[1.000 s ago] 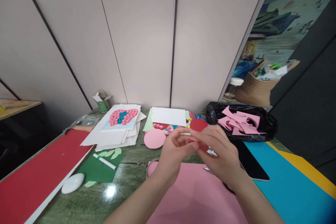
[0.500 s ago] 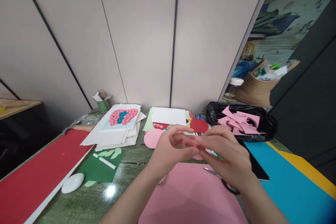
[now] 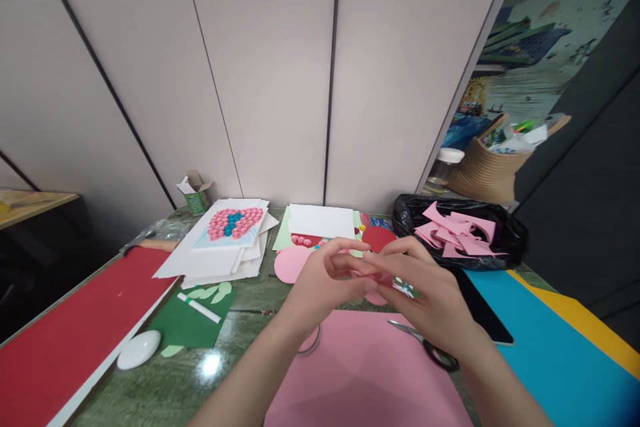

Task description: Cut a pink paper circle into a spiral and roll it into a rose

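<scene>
My left hand (image 3: 324,287) and my right hand (image 3: 430,297) meet above the table's middle, fingertips pinched together on a small pink paper piece (image 3: 373,280) held between them. Both hands hover over the far edge of a large pink sheet (image 3: 370,373). Scissors (image 3: 425,345) lie on that sheet just below my right hand. A pink paper circle (image 3: 287,263) and a red paper circle (image 3: 379,238) lie on the table just beyond the hands.
A red sheet (image 3: 65,333), green card with a white pen (image 3: 199,308) and a white oval object (image 3: 139,349) lie left. White sheets carry a pink and blue dotted card (image 3: 234,223). A black bag of pink scraps (image 3: 457,233), a phone (image 3: 483,317) and blue paper (image 3: 555,353) sit right.
Both hands stayed together, shifting slightly toward me and left while the fingers kept working the small pink piece. The scissors now show more fully below my right hand.
</scene>
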Demonstrator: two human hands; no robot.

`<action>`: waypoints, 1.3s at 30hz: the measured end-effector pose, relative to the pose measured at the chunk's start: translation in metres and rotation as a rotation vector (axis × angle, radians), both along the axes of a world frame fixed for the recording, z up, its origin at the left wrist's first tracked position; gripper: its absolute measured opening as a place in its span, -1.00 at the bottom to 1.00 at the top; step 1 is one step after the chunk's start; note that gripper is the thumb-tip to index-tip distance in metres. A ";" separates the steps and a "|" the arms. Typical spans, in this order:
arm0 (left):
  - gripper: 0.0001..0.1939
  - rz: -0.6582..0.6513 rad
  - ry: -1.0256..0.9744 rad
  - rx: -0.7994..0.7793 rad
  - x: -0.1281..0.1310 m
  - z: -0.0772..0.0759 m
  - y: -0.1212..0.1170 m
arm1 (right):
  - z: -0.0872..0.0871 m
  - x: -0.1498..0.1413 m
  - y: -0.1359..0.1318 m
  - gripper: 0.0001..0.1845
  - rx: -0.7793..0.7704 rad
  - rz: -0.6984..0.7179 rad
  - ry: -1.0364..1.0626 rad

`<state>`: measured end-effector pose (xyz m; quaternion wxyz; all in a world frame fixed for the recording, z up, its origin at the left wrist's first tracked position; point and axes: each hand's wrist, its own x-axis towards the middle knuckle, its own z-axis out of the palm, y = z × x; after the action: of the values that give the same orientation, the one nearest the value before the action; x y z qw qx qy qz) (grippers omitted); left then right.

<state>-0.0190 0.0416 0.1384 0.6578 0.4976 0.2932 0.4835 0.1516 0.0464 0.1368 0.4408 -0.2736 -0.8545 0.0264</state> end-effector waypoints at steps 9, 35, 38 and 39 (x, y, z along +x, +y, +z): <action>-0.67 0.004 -0.309 -0.122 0.017 -0.012 -0.004 | 0.000 -0.002 0.000 -0.41 0.164 -0.056 0.036; -0.76 -0.021 -0.236 -0.034 0.013 -0.009 -0.003 | -0.002 -0.003 0.003 -0.42 0.115 -0.048 0.097; -0.73 0.009 -0.205 -0.047 0.015 -0.012 -0.004 | -0.002 -0.006 0.003 -0.46 0.114 -0.043 0.097; -0.72 0.014 -0.196 -0.052 0.016 -0.013 -0.004 | -0.002 -0.007 0.004 -0.48 0.116 -0.040 0.097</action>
<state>-0.0027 0.0373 0.1258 0.6927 0.4287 0.2431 0.5266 0.1442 0.0500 0.1346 0.4971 -0.2630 -0.8267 -0.0190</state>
